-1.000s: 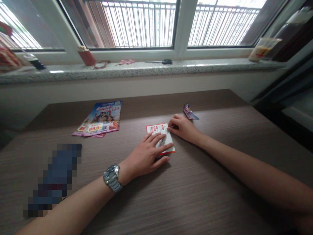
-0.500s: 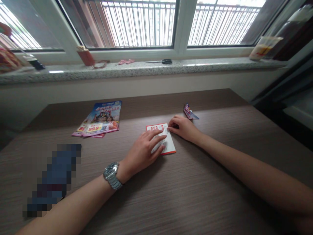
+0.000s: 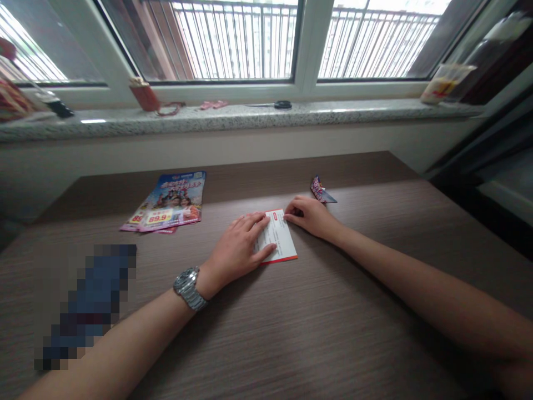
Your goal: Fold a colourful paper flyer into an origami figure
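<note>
A white printed leaflet (image 3: 283, 243) with an orange lower edge lies on the wooden table (image 3: 333, 311), apparently folded. My left hand (image 3: 239, 244), a metal watch at its wrist, rests flat over the leaflet's left part, fingers stretched out and thumb apart. At the leaflet's upper right edge is my right hand (image 3: 306, 215), its thumb and forefinger pinched together at the paper. Just beyond my right hand stands a small folded paper piece (image 3: 320, 190) with a colourful print.
Several colourful flyers (image 3: 175, 203) lie stacked at the back left. A pixelated dark blue item (image 3: 91, 300) is beside my left forearm. On the stone windowsill (image 3: 233, 118) are scissors (image 3: 282, 104), a red container (image 3: 144, 95) and a plastic cup (image 3: 445, 83).
My left hand has shifted left and flattened onto the leaflet, covering its left part; its fingers were spread over the middle before. The right hand keeps its place at the edge.
</note>
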{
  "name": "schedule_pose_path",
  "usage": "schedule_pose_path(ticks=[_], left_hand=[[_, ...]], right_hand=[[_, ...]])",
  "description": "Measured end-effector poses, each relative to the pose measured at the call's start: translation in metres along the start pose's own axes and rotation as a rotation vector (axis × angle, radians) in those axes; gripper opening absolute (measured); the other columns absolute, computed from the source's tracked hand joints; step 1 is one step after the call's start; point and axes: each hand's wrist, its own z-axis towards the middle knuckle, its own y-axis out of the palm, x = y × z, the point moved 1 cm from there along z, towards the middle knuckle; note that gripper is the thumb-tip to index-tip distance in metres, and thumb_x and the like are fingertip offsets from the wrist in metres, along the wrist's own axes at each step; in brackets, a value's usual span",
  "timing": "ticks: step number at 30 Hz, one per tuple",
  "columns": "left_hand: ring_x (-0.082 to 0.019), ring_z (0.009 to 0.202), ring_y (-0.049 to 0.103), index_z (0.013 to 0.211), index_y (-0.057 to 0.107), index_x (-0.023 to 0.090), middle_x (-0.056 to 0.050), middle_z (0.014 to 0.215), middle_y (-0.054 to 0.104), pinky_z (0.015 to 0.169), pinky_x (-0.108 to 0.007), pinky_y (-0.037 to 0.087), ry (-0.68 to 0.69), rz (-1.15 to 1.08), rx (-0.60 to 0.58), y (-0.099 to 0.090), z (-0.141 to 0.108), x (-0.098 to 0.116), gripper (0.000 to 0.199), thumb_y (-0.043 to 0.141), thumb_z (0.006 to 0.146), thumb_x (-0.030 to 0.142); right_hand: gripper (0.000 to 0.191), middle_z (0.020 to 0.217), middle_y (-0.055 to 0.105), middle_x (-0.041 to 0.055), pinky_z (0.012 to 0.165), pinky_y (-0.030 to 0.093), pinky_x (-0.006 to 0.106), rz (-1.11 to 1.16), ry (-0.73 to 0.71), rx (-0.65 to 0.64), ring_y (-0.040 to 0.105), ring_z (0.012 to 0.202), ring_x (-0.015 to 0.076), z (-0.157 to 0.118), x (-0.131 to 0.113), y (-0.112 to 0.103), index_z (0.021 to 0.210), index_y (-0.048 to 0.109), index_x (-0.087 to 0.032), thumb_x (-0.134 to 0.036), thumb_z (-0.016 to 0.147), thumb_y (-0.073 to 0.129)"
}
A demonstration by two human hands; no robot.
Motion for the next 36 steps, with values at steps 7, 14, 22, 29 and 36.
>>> schedule_pose_path(ticks=[7,14,22,29,36], left_hand=[[-0.031,0.144,0.042,0.153,0.043,0.020,-0.011,0.159,0.043,0.124,-0.050,0.030,-0.007,0.008,-0.005,0.000,-0.001,0.000,0.066,0.053,0.098,0.055],[-0.031,0.143,0.043,0.153,0.043,0.020,-0.012,0.158,0.044,0.123,-0.050,0.031,0.002,0.024,0.002,0.001,-0.001,0.000,0.066,0.053,0.098,0.055],[-0.030,0.145,0.041,0.154,0.041,0.019,-0.012,0.159,0.042,0.125,-0.049,0.029,0.003,0.010,-0.001,0.002,-0.001,-0.001,0.067,0.051,0.099,0.056],[-0.030,0.145,0.041,0.154,0.041,0.020,-0.011,0.160,0.042,0.124,-0.049,0.029,0.002,0.026,-0.005,0.002,-0.001,-0.002,0.067,0.050,0.099,0.057],[-0.030,0.145,0.041,0.154,0.041,0.021,-0.011,0.160,0.041,0.124,-0.050,0.029,-0.005,0.031,-0.012,0.001,-0.001,-0.001,0.067,0.049,0.099,0.057]], right_hand=[[0.007,0.085,0.064,0.0028,0.071,0.047,0.028,0.013,0.012,-0.015,0.061,0.076,0.0159,0.000,-0.001,-0.002,0.083,0.070,-0.017,-0.017,0.086,0.075],[0.007,0.085,0.063,0.0028,0.072,0.046,0.028,0.002,0.015,-0.054,0.060,0.076,0.0160,-0.001,-0.003,-0.004,0.083,0.069,-0.017,-0.017,0.087,0.075],[0.008,0.085,0.063,0.0033,0.072,0.045,0.029,0.001,0.012,-0.094,0.059,0.077,0.0167,-0.007,-0.003,-0.005,0.083,0.069,-0.017,-0.020,0.086,0.075],[0.008,0.084,0.063,0.0038,0.075,0.044,0.030,-0.017,-0.026,-0.139,0.059,0.081,0.0183,-0.016,-0.008,-0.008,0.082,0.069,-0.017,-0.020,0.086,0.076],[0.009,0.085,0.065,0.0040,0.077,0.042,0.030,-0.018,-0.047,-0.174,0.057,0.083,0.0189,-0.033,-0.018,-0.011,0.084,0.069,-0.017,-0.019,0.086,0.077]])
